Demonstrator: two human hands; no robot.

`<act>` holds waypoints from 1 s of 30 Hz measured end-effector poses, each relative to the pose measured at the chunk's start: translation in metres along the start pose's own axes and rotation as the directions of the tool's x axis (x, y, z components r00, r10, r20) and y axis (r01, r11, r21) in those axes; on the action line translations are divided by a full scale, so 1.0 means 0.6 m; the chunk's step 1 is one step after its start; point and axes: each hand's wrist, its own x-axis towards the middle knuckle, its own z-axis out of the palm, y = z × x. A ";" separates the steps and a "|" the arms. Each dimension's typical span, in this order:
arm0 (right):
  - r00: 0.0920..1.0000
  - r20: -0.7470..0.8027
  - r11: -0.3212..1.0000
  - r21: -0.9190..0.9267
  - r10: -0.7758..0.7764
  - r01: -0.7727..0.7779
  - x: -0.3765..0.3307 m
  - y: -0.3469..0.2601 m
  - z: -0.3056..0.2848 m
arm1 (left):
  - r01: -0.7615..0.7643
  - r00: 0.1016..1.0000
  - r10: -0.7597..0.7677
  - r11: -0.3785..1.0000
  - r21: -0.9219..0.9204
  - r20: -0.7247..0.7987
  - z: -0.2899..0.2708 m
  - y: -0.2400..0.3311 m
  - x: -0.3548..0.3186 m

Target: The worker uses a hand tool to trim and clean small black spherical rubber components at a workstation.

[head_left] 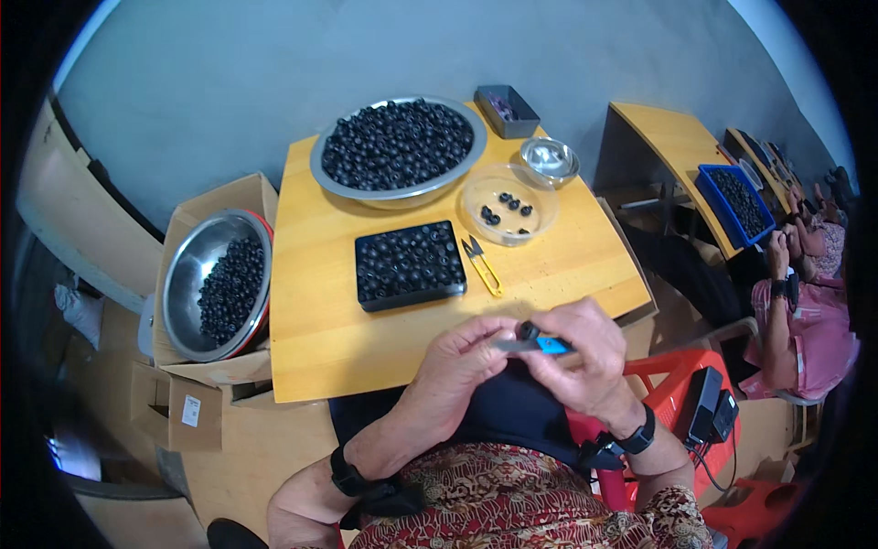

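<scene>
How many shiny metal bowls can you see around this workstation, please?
3: a large metal bowl of black beads at the back of the table, a small empty metal bowl near the back right corner, and one on the cardboard box to the left.

- Near edge of the wooden table (315,352): bare strip between you and the black tray (409,264); your hands can pass there.
- Yellow snips (482,265) lie just beside the tray's right side.
- Clear bowl (508,205), small steel bowl (549,159) and grey box (506,110) crowd the far right.
- Large steel bowl (398,146) blocks the far middle.
- Left strip bare.
</scene>
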 end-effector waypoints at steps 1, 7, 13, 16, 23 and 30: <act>0.999 -0.031 0.999 -0.022 0.038 -0.039 0.010 0.011 -0.001 | -0.093 0.995 0.096 0.987 0.133 -0.013 -0.002 0.016 0.006; 0.958 -0.147 0.969 0.012 0.245 -0.246 0.094 0.111 0.025 | -0.323 0.859 0.506 0.651 0.687 -0.076 -0.093 0.129 0.072; 0.921 -0.135 0.928 -0.026 0.365 -0.371 0.106 0.193 0.070 | -0.186 0.730 0.678 0.074 0.980 0.088 -0.137 0.161 0.109; 0.925 -0.158 0.938 0.020 0.345 -0.347 0.092 0.195 0.074 | -0.144 0.704 0.648 -0.272 0.951 0.292 -0.147 0.151 0.122; 0.933 -0.079 0.936 0.064 0.351 -0.347 0.074 0.146 0.041 | -0.127 0.703 0.595 -0.434 0.892 0.389 -0.141 0.153 0.138; 0.920 -0.004 0.896 0.225 0.393 -0.382 0.049 0.111 0.036 | -0.170 0.714 0.612 -0.321 0.932 0.341 -0.146 0.149 0.128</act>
